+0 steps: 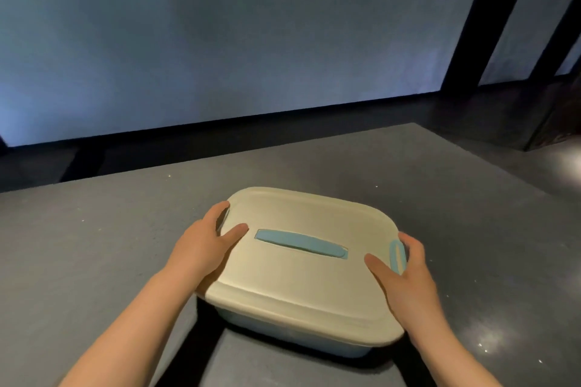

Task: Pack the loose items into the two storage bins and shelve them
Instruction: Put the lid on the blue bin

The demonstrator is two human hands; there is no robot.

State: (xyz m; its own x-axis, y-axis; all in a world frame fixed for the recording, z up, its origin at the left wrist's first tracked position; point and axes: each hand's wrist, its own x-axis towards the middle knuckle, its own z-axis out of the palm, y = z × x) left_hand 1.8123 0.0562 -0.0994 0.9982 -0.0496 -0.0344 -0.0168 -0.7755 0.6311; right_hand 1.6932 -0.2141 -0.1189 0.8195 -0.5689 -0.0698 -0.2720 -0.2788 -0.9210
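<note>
A storage bin (301, 280) with a cream lid and pale blue body sits on a dark grey surface (94, 254). A flat blue handle (301, 243) lies along the middle of the lid, and a blue latch (397, 256) is on the right end. My left hand (204, 245) grips the bin's left end, thumb on the lid and fingers around the edge. My right hand (405, 273) grips the right end beside the latch, thumb resting on the lid. The lid is on, so the contents are hidden.
The grey surface ends at a far edge (220, 157) with a dark gap and a pale blue-grey wall (220, 41) beyond. A black upright post (490, 19) stands at the upper right. Shiny dark floor (559, 166) shows at the right.
</note>
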